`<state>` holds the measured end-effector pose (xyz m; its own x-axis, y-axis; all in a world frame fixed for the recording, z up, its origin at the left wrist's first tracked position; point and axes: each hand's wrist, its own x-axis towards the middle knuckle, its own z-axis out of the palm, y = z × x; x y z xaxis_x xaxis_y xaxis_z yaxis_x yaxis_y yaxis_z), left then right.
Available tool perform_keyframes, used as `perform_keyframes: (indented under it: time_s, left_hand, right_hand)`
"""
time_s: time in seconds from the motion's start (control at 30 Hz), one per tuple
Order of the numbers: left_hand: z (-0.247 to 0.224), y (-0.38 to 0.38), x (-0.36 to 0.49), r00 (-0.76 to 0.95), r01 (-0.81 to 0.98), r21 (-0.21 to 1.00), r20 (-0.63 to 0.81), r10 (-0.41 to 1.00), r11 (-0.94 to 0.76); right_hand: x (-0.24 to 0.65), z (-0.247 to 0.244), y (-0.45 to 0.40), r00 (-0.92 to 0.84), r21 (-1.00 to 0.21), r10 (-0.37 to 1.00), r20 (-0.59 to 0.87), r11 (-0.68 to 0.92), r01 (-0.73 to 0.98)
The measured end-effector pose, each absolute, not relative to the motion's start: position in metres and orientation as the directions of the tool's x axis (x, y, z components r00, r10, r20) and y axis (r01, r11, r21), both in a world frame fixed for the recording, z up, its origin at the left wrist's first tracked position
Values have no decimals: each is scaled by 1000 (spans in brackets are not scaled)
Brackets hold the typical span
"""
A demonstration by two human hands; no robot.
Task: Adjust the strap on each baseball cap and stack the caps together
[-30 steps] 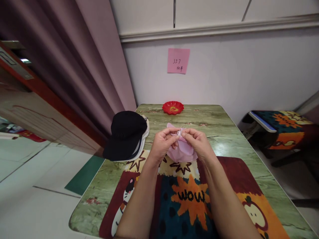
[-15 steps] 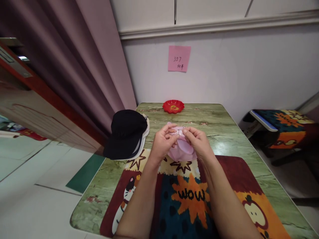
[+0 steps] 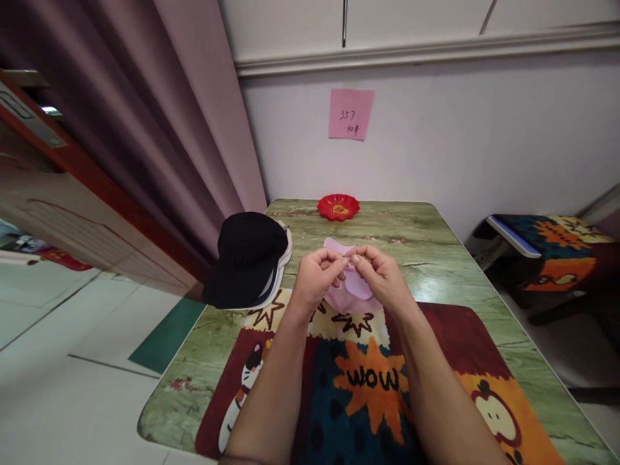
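We see a patterned mat [image 3: 450, 329] on a green, marble-look table [image 3: 416, 239], and a pink cap [image 3: 356, 301] over the mat's far edge; we cannot tell whether it rests there. The left hand [image 3: 317, 274] and right hand [image 3: 382, 271] meet above that edge, each with thumb and forefinger pinched closed on a small bit of the cap, hidden by the fingertips. The cap's body hangs below and between them, equally near both; its long axis is unclear. A black cap [image 3: 249, 245] sits off the mat's far left corner.
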<state>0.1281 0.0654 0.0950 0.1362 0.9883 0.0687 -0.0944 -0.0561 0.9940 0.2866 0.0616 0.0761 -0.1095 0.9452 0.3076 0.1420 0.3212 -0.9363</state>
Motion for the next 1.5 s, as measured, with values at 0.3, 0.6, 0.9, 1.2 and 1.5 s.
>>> perform_keyframes:
  time_s: [0.3, 0.6, 0.9, 1.2, 1.5]
  left_hand:
    - [98, 65, 128, 156, -127, 990, 81, 984, -61]
    - [95, 70, 120, 86, -160, 987, 47, 995, -33]
    - [91, 72, 117, 140, -97, 995, 19, 990, -6]
    - [70, 85, 103, 105, -41, 999, 39, 994, -35]
    - [77, 85, 99, -82, -5, 987, 162, 983, -163]
  right_hand:
    - [286, 84, 58, -137, -823, 889, 436, 456, 340]
    - [291, 80, 61, -90, -815, 906, 415, 413, 407]
    - [288, 75, 65, -97, -869, 926, 364, 375, 323]
    - [339, 66, 64, -264, -619, 940, 214, 340, 708]
    - [307, 57, 76, 16, -576, 866, 500, 319, 753]
